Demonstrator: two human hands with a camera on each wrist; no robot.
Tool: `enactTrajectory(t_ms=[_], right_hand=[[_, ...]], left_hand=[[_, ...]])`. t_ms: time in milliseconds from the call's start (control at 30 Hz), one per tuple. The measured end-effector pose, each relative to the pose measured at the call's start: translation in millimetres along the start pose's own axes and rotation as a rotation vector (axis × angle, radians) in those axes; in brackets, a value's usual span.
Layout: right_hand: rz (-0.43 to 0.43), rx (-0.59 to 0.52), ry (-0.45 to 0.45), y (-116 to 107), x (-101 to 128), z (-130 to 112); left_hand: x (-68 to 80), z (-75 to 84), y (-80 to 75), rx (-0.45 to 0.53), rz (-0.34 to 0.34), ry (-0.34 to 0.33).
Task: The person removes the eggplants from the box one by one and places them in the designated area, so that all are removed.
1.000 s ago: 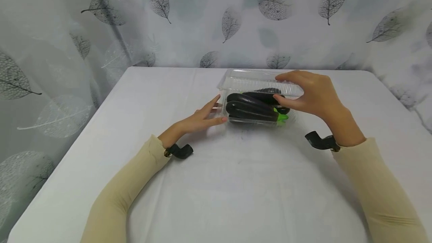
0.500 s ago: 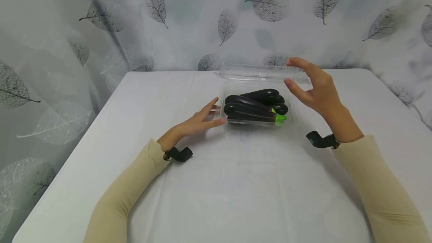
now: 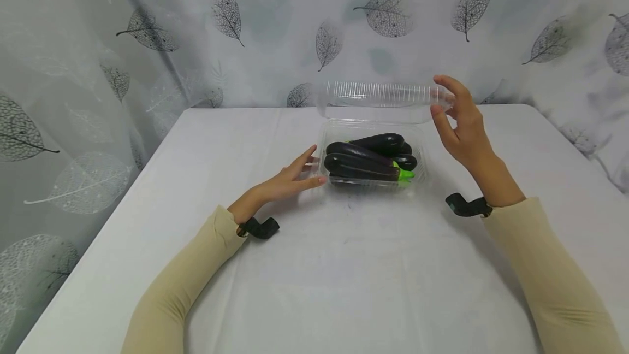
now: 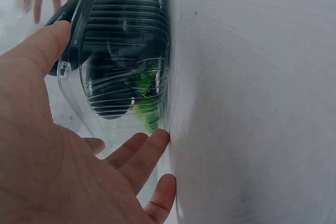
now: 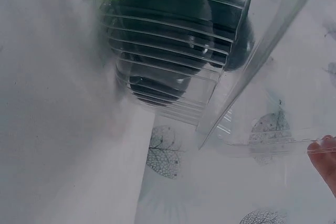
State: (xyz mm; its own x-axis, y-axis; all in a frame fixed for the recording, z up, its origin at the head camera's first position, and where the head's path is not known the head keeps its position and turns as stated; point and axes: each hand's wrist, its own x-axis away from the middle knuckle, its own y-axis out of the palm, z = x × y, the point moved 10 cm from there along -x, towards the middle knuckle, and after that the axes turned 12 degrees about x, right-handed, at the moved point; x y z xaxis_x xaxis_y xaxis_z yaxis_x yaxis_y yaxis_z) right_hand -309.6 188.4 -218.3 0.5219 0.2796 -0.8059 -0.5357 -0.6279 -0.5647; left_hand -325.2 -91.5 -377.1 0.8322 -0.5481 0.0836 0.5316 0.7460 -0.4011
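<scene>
A clear plastic clamshell box [image 3: 373,184] stands on the table with several dark eggplants [image 3: 361,166] inside, some showing green stem ends. Its hinged lid [image 3: 378,93] is raised at the back, roughly upright. At the lid's right end, my right hand [image 3: 464,124] holds the edge between thumb and fingers; in the right wrist view only a fingertip [image 5: 321,146] shows at the lid's rim. My left hand [image 3: 287,182] lies at the box's left end, fingers extended and thumb apart. In the left wrist view its thumb [image 4: 52,43] rests near the ribbed box's rim.
A white cloth covers the table [image 3: 314,277]. Behind it and along the left hangs a pale curtain [image 3: 275,31] with a leaf print. A black wrist mount [image 3: 260,227] is on the left wrist, another black mount [image 3: 467,205] on the right.
The lid has swung up and back from low over the eggplants to upright, my right hand rising and moving away with it. My left hand has stayed at the box's left end.
</scene>
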Motion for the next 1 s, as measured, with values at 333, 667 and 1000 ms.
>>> enactTrajectory(t_ms=[333,667,1000], right_hand=[[-0.075,-0.072,0.127,15,3,20],[-0.095,-0.106,0.212,18,7,29],[-0.138,-0.159,0.29,25,7,35]], left_hand=[[2.2,-1.8,2.3,0.01,-0.005,-0.012],[0.8,-3.4,0.6,-0.009,0.002,-0.002],[2.3,3.3,1.7,-0.007,-0.015,0.001]])
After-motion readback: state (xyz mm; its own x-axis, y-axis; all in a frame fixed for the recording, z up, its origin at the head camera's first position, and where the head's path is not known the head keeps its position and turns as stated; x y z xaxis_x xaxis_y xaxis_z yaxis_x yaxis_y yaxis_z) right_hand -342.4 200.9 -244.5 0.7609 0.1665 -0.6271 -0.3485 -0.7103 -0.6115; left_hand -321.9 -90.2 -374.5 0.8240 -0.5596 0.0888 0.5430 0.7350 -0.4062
